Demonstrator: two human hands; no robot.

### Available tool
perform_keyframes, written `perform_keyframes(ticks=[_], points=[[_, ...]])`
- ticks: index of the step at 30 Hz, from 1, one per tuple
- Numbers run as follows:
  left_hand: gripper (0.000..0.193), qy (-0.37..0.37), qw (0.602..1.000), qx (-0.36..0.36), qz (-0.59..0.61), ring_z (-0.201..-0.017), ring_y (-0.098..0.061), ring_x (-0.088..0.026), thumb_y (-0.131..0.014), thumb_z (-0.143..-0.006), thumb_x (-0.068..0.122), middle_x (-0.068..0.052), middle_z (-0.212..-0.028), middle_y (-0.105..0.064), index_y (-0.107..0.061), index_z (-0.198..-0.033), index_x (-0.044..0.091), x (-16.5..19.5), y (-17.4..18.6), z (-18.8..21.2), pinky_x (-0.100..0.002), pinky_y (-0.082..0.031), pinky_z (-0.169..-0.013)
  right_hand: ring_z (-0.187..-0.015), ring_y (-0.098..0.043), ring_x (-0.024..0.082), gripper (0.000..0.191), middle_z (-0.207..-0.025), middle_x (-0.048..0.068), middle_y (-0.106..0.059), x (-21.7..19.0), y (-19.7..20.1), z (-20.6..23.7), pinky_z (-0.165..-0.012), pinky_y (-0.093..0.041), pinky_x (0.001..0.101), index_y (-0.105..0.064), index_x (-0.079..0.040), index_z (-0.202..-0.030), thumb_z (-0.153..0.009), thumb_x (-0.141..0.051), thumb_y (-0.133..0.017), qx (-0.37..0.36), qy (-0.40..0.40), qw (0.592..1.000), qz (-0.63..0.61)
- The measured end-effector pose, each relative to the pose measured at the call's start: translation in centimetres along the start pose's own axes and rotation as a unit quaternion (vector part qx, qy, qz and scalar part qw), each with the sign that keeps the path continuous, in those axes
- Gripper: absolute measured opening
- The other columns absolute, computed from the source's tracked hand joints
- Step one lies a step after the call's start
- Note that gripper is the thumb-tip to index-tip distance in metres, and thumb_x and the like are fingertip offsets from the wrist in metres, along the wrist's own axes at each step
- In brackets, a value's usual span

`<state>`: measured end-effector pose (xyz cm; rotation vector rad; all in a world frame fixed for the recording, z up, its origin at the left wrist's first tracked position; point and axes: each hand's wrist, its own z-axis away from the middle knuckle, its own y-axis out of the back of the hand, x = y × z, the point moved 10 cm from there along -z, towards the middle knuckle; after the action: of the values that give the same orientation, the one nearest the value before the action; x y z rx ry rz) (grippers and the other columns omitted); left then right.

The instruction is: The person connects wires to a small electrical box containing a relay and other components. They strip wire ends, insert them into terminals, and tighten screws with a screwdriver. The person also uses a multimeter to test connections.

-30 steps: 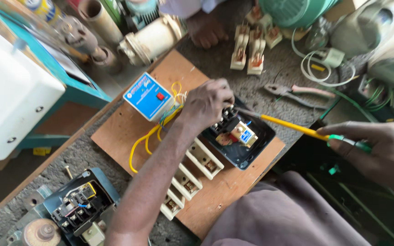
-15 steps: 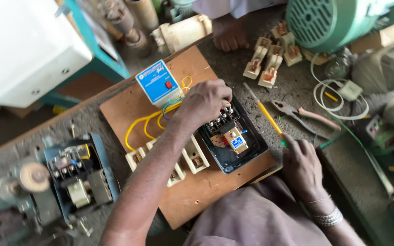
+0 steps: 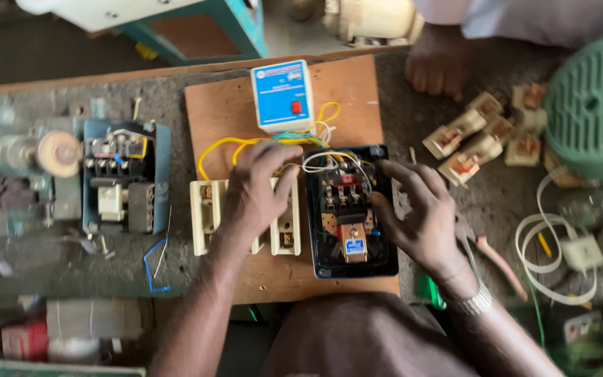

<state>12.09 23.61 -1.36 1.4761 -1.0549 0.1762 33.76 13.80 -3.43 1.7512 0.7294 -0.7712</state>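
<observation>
L hand point(image 3: 258, 192) lies open on cream switch blocks point(image 3: 207, 216); R hand point(image 3: 420, 213), fingers spread, touches black starter box point(image 3: 349, 209) on wood board point(image 3: 228, 105), mid counter point(image 3: 50, 279), near front edge.

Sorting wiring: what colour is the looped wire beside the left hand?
Yellow wire, clearest in the head view, next to the left hand.
</observation>
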Motion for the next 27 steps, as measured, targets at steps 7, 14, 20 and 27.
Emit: perform_keyframes(ticks=[7, 14, 20, 27], points=[[0.034, 0.145, 0.988, 0.037, -0.038, -0.104, -0.067, -0.03, -0.077, -0.087, 0.005, -0.014, -0.116, -0.065, -0.068, -0.12, 0.006, -2.8, 0.2, 3.2, -0.039, -0.056, -0.088, -0.086, -0.068, 0.025, 0.038, -0.097, 0.009, -0.072, -2.6, -3.4, -7.1, -0.074, -0.055, 0.0374, -0.068, -0.007, -0.133, -0.095, -0.008, -0.073, -0.073, 0.081, 0.994, 0.001], [0.052, 0.088, 0.99, 0.058, -0.095, -0.114, -0.061, -0.035, -0.078, -0.08, 0.007, -0.022, -0.124, -0.059, -0.063, -0.13, 0.003, -2.9, -1.5, 2.1, -0.042, -0.053, -0.095, -0.076, -0.068, 0.022, 0.033, -0.091, 0.011, -0.068, 3.2, 0.2, -6.5, -0.07, -0.055, 0.035, -0.071, -0.006, -0.123, -0.09, -0.001, -0.067, -0.079, -0.017, 0.994, 0.067], [0.041, 0.149, 0.984, 0.042, -0.087, -0.105, -0.065, -0.033, -0.077, -0.087, 0.002, -0.014, -0.107, -0.073, -0.068, -0.126, 0.009, -4.3, -2.3, -0.5, -0.045, -0.048, -0.095, -0.072, -0.069, 0.023, 0.011, -0.087, 0.009, -0.07, 6.2, -1.2, -4.7, -0.067, -0.055, 0.0351, -0.068, -0.006, -0.101, -0.091, -0.004, -0.071, -0.068, -0.035, 0.99, 0.119], [0.023, 0.235, 0.956, -0.042, 0.172, -0.067, -0.068, -0.014, -0.075, -0.09, 0.006, -0.004, -0.081, -0.072, -0.068, -0.112, 0.005, -5.9, -2.6, -0.6, -0.028, -0.053, -0.061, -0.072, -0.065, 0.022, 0.022, -0.098, 0.013, -0.063, 7.3, -1.3, -4.2, -0.065, -0.052, 0.0364, -0.068, -0.004, -0.105, -0.085, 0.004, -0.069, -0.061, -0.05, 0.995, 0.064]])
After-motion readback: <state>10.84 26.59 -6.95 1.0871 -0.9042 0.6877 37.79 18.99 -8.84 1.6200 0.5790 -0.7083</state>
